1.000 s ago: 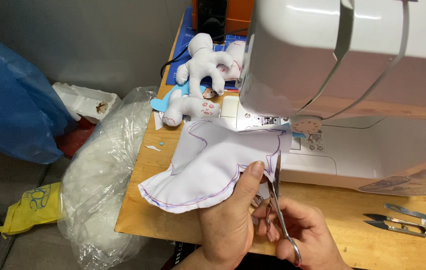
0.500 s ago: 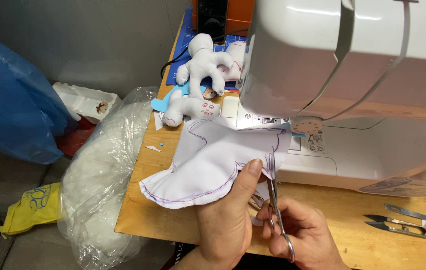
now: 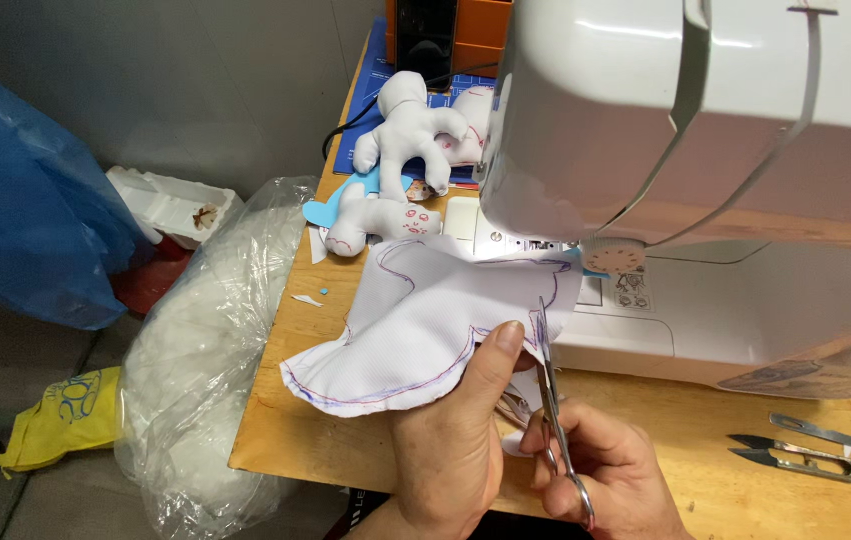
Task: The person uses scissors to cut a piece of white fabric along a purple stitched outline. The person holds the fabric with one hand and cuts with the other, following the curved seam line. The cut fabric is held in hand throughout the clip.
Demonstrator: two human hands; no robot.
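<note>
From the head camera, the left hand [image 3: 451,440] pinched the white cloth [image 3: 416,330] by its near edge, thumb on top. Just right of it, the right hand [image 3: 601,470] gripped the scissors [image 3: 553,400], blades seemingly at the cloth's edge. Cutting well meant keeping outside the stitched line, cloth taut.
</note>
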